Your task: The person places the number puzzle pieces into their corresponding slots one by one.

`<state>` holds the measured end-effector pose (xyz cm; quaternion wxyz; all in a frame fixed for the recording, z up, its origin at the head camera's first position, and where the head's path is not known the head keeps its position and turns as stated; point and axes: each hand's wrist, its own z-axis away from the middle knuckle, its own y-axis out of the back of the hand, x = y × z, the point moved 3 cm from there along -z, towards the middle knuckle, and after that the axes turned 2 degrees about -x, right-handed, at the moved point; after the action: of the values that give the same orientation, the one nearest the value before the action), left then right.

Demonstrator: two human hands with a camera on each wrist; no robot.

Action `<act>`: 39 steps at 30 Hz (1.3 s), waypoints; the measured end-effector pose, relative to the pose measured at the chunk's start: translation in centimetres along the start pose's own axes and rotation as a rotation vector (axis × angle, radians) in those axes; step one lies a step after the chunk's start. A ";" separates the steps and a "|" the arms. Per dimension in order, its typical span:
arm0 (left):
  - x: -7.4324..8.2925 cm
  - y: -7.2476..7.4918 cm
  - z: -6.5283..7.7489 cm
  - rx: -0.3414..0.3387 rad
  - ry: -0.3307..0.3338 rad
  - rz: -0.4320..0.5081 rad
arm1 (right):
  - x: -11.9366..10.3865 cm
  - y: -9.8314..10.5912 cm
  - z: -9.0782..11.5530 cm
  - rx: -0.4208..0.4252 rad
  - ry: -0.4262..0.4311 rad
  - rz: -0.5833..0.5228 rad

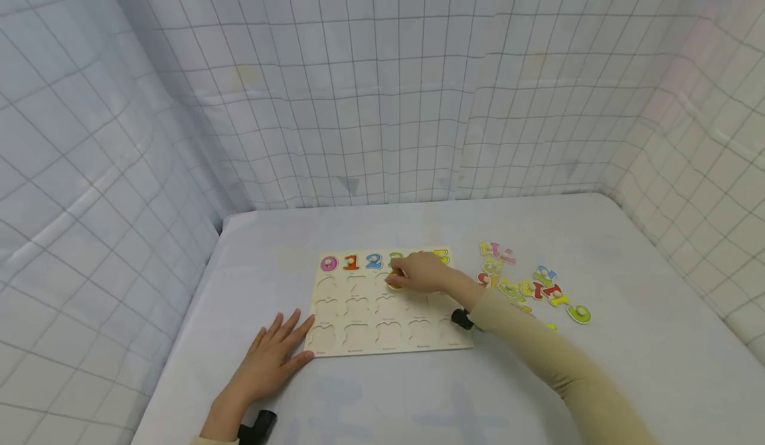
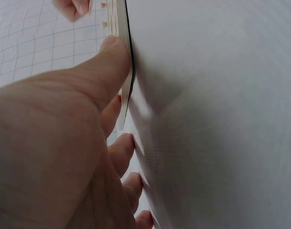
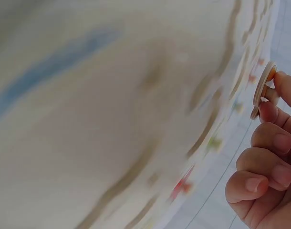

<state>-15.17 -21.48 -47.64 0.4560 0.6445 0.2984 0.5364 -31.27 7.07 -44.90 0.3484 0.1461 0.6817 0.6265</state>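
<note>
My right hand (image 1: 425,272) is over the upper middle of a wooden number puzzle board (image 1: 367,349). Between thumb and index finger it pinches the knob of an orange-yellow puzzle piece (image 3: 263,86), whose numeral is hidden; the other fingers curl in. Along the board's top row sit a pink 0 (image 1: 329,264), a red 1 (image 1: 351,262), a blue 2 (image 1: 374,261) and a yellow 5 (image 1: 441,256), with pieces between them partly covered by the hand. At the board's lower left edge, my left hand (image 1: 269,358) lies with fingers spread, its thumb (image 2: 114,59) touching the edge.
Several loose number pieces lie scattered right of the board, among them a round green piece (image 1: 579,314) and a blue piece (image 1: 544,274). Recessed slots fill the board's lower rows. A white gridded curtain (image 1: 370,99) surrounds the white table (image 1: 263,246).
</note>
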 end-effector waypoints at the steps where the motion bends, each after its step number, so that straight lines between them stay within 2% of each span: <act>1: 0.0 -0.1 0.0 -0.004 0.001 0.000 | -0.6 -0.2 -0.8 -0.007 0.012 0.005; 9: -0.3 -0.8 0.3 -0.015 0.015 0.004 | -5.1 -2.8 -6.3 -0.014 0.079 0.102; 17: -0.3 -0.6 0.3 0.002 0.005 -0.006 | -7.5 -3.9 -9.8 -0.011 -0.011 0.145; 26: -0.2 -0.4 0.2 0.024 -0.014 0.000 | -8.6 -4.4 -10.8 -0.034 -0.067 0.173; 39: 0.0 0.0 0.1 0.022 -0.014 -0.013 | -8.9 -4.4 -11.2 -0.034 -0.096 0.127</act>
<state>-15.09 -21.49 -47.63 0.4545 0.6512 0.3051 0.5256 -31.23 -7.80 -46.84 0.3428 0.2128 0.6428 0.6512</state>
